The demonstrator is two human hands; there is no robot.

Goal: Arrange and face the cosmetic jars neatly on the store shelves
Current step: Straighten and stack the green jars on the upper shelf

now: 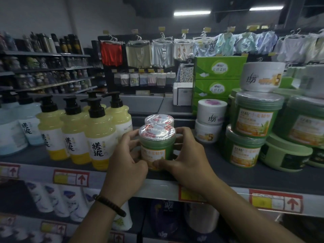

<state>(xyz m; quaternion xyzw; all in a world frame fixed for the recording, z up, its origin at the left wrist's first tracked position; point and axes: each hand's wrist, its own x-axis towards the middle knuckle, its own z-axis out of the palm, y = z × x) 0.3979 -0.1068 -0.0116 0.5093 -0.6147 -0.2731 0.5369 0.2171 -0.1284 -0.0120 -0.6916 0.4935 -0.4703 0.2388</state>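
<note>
Green plastic under a clear, film-wrapped lid, the green jar [157, 146] stands upright near the front edge of the dark shelf [245, 174], its orange-and-white label turned toward the camera. Both forearms rise from the lower edge of the view and converge on it. The left hand [126, 160] cups the jar's left side. Its fingers [130, 135] are curled round the wall just under the lid, and its thumb lies low against the front of the label. The right hand [185, 158] mirrors it on the jar's right side, with its fingers [184, 133] bent round toward the back and its thumb pressed to the bottom of the label. The two thumbs nearly meet. A dark beaded bracelet [110, 205] circles the left wrist, below the jar.

Directly behind the green jar stands a second jar [159, 120] of the same kind, with little more than its lid showing. Just left of the jar is a cluster of yellow pump bottles [98, 137]. To its right, two white jars [209, 123] sit one on the other, and further right are stacked green jars [252, 130] with similar labels. Behind and to the right of the jar rise green tissue boxes [217, 76]. Below it, red-framed price tags [71, 178] line the shelf's front edge.
</note>
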